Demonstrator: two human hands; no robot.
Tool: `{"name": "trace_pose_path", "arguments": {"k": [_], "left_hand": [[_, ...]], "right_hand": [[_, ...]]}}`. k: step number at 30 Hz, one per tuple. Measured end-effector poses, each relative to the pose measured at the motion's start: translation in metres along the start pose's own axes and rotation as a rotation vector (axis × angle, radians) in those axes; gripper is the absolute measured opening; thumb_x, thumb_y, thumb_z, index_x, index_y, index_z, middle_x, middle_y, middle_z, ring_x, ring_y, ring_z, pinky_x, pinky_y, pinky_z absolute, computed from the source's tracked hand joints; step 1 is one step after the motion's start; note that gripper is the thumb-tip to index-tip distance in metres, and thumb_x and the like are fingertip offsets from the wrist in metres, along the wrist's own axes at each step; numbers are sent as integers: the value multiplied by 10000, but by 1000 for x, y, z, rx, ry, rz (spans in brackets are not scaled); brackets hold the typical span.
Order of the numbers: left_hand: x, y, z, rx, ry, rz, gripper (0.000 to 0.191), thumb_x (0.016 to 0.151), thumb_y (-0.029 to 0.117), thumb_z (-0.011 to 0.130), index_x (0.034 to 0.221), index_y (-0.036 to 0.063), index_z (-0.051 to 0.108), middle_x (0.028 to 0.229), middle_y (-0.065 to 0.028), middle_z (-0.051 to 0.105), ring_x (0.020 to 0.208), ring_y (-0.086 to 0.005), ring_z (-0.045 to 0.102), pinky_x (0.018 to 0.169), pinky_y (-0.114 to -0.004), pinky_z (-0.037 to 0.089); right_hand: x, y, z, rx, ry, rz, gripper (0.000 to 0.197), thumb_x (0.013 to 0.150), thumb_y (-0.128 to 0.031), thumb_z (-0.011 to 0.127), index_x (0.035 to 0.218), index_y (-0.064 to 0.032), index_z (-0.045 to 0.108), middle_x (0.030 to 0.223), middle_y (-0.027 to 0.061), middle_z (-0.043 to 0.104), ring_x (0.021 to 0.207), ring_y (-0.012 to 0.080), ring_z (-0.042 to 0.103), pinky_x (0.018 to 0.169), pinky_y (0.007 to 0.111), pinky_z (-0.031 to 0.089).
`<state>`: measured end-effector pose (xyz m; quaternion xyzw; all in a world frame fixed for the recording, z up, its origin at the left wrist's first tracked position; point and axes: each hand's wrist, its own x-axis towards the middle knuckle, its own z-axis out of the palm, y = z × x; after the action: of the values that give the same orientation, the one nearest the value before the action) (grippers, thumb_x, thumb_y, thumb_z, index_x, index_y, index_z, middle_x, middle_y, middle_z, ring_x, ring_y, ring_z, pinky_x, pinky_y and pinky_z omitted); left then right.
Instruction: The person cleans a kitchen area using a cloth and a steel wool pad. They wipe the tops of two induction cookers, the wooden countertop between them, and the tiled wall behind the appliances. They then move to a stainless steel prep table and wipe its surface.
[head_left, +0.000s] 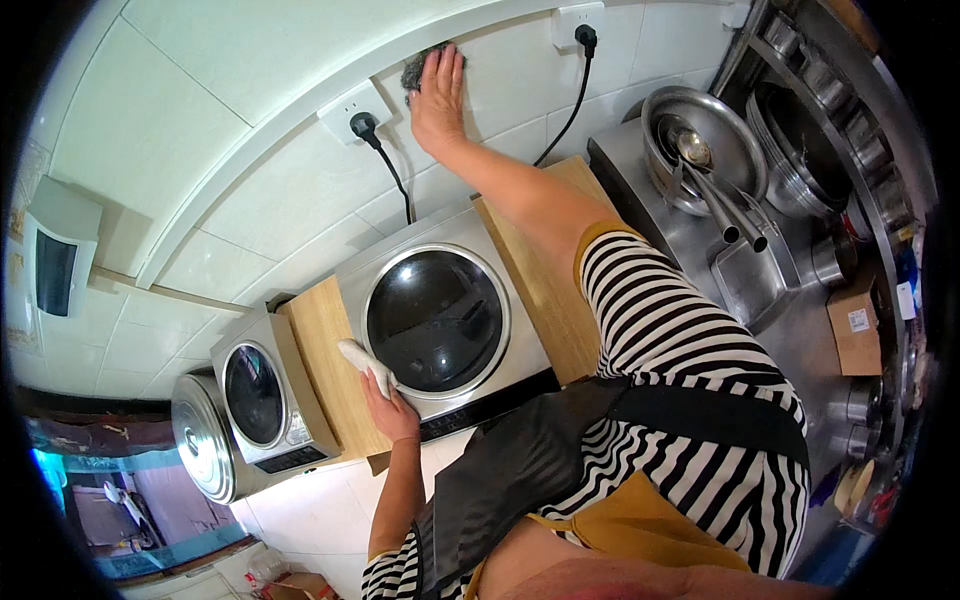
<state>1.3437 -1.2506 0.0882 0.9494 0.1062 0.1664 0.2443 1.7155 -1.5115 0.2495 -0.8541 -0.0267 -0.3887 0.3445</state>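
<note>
My right hand (439, 101) reaches up to the tiled wall and presses a dark steel-wool scourer (412, 75) flat against it, fingers nearly straight, just below a white trunking strip. A white wall socket (352, 112) with a black plug is left of that hand. My left hand (391, 409) rests by the lower left rim of a large induction cooker (439, 319) with a round black concave glass top. A folded pale cloth (366, 364) lies under the fingertips of this hand, partly over the wooden board; my hand hides its lower end.
A smaller induction cooker (255, 394) and a lidded steel pot (201, 442) stand at the left. A second socket (577, 26) has a cord hanging down. Steel basins (705, 112) with ladles sit on the steel counter at the right, near a cardboard box (855, 330).
</note>
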Motion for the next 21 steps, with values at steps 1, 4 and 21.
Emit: {"name": "trace_pose_path", "arguments": {"k": [1,4,21], "left_hand": [[3,2,1,1,3,18,456,896,124,452,1335,26,374,1360,-256,359,1228,-416,374,1018,-416,312],[13,12,6,-24,-18,60,455,897,122,452,1334,24,374,1357,-256,363,1229,-414,376,1024,-414,309],[8,11,0,-63,-24,-10,441,913,140,420,1334,18,371,1370,-251,349,1245,-405,361,1033,-407,292]], "right_hand": [[5,9,-7,-24,7,21,705,880,-211,476,1386,97,94,1466,280,2,1367,406,22,1125,439,10],[29,76,-12,148,310,387,709,887,-192,454,1389,96,44,1469,270,-33,1368,402,-3,1124,439,8],[-86,143,114,611,275,1315,795,885,-320,445,1386,90,-16,1468,273,-46,1383,345,43,1128,420,104]]}}
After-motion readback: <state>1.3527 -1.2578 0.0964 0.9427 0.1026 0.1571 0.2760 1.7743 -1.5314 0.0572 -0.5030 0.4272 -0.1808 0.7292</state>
